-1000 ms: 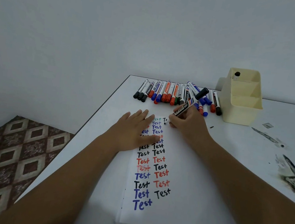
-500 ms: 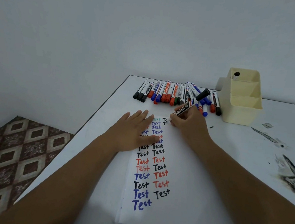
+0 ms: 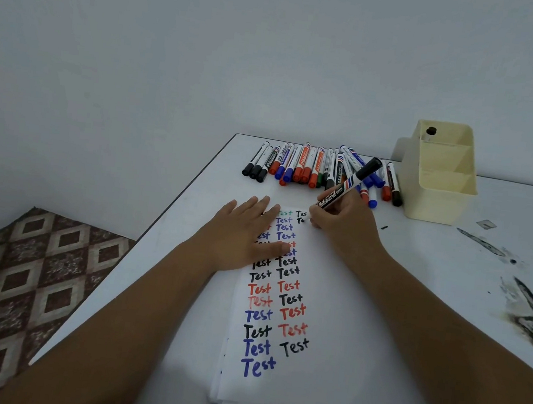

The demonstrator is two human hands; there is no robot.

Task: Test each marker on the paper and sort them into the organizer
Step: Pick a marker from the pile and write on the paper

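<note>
My left hand [image 3: 241,235] lies flat with straight fingers on the paper [image 3: 317,357], pinning it to the white surface [image 3: 448,289]. My right hand [image 3: 345,225] pinches a black marker [image 3: 348,188], its tip down at the top of the second column of "Test" words. The other markers [image 3: 315,171] lie in a row beyond, just beside the cream organizer [image 3: 438,201].

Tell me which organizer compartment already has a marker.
The rearmost compartment of the organizer, nearest the wall: a black marker end shows there; the others look empty.
</note>
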